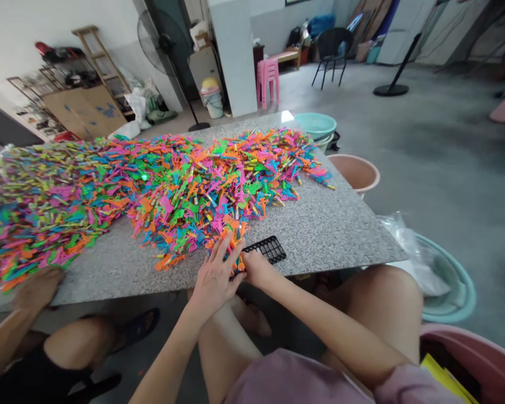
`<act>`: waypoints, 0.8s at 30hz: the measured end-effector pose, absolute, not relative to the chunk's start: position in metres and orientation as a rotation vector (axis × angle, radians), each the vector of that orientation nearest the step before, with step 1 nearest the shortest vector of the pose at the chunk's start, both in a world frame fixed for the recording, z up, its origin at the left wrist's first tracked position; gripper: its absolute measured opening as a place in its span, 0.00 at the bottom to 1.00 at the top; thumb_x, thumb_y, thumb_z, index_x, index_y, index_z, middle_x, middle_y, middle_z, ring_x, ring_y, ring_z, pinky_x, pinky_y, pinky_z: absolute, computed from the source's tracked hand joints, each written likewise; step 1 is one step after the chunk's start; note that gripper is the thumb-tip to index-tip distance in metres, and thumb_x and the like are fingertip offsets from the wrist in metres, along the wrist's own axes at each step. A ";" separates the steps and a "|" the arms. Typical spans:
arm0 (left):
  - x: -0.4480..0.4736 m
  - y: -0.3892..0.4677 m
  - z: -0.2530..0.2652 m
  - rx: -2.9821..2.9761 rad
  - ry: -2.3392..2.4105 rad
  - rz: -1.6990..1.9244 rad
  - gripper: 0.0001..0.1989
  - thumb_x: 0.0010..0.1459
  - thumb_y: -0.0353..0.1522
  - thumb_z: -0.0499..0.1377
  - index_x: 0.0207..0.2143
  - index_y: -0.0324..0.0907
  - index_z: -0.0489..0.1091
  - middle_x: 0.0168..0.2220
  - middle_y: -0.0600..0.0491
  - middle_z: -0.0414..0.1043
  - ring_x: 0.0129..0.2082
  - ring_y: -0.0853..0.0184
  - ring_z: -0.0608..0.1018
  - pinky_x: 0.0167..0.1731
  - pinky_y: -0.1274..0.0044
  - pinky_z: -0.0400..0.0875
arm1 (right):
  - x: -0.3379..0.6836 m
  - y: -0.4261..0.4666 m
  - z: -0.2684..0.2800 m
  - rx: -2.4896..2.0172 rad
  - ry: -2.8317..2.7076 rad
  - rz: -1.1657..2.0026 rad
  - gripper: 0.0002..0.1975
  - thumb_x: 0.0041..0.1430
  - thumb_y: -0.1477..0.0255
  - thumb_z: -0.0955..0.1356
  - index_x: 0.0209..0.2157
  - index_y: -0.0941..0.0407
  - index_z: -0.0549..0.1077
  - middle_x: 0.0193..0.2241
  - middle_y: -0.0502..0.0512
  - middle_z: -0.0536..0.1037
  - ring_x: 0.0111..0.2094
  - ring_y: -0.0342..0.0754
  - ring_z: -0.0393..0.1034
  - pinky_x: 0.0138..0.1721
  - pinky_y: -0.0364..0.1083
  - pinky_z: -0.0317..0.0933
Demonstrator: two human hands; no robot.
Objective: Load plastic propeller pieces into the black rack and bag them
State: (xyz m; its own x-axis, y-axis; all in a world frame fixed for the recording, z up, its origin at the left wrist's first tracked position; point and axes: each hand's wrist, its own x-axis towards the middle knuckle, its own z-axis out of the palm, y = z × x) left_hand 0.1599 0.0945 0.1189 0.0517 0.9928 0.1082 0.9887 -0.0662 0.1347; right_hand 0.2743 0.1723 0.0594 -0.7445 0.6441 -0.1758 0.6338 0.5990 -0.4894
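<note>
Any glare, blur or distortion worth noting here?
Head view: white glare on the far edge of the speckled tabletop; black pole leaning, likely wide-angle distortion; left-edge colourful pieces soft; left hand and right hand fairly clear.

Speckled grey counter [336, 224], heaped with bright, probably plastic pieces [219, 185]; black grid tray [273, 248] near the front edge!

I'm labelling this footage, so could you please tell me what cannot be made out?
Head view: left end of the black grid, hidden by the right hand.
Head view: anything beneath the left hand, covered by it.
Head view: pink tub, cut off by the right edge.
Head view: colourful pieces at back left, too small to count.
</note>
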 end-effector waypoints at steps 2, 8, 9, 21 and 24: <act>0.157 0.095 0.116 2.293 2.101 0.280 0.24 0.56 0.33 0.63 0.55 0.48 0.67 0.66 0.46 0.54 0.65 0.48 0.59 0.55 0.58 0.68 | 0.279 0.181 0.057 -1.036 -2.836 0.885 0.15 0.52 0.74 0.71 0.43 0.61 0.73 0.37 0.63 0.79 0.40 0.56 0.75 0.37 0.46 0.65; 0.153 0.096 0.107 2.347 2.129 0.358 0.13 0.59 0.38 0.60 0.46 0.47 0.73 0.64 0.47 0.58 0.63 0.51 0.63 0.50 0.62 0.73 | 0.295 0.266 0.065 -1.289 -2.423 0.827 0.19 0.52 0.66 0.73 0.45 0.57 0.71 0.43 0.59 0.77 0.41 0.52 0.74 0.39 0.45 0.64; 0.153 0.096 0.107 2.348 2.135 0.347 0.13 0.59 0.38 0.60 0.46 0.47 0.73 0.64 0.47 0.58 0.63 0.50 0.63 0.49 0.63 0.74 | 0.292 0.280 0.067 -1.444 -2.283 0.690 0.20 0.56 0.65 0.71 0.48 0.58 0.69 0.45 0.62 0.76 0.42 0.52 0.73 0.39 0.45 0.64; 0.140 0.096 0.110 2.470 2.026 0.309 0.14 0.57 0.36 0.62 0.46 0.48 0.73 0.62 0.47 0.61 0.60 0.50 0.66 0.48 0.62 0.74 | 0.299 0.319 0.074 -1.212 -2.582 0.065 0.16 0.66 0.77 0.59 0.53 0.56 0.67 0.50 0.64 0.72 0.44 0.51 0.71 0.37 0.44 0.62; 0.142 0.096 0.111 2.447 2.032 0.305 0.14 0.58 0.37 0.61 0.47 0.49 0.72 0.63 0.48 0.61 0.61 0.51 0.66 0.49 0.62 0.74 | 0.291 0.342 0.082 -0.716 -2.892 -0.180 0.16 0.67 0.78 0.58 0.51 0.54 0.69 0.53 0.61 0.69 0.46 0.50 0.67 0.38 0.45 0.62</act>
State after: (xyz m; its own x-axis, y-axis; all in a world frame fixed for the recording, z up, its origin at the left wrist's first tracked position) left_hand 0.1418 0.0956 0.1107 0.1734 0.9683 0.1800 0.9785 -0.1901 0.0800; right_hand 0.2905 0.3421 0.0820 -0.8734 0.4527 0.1797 0.4714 0.8784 0.0787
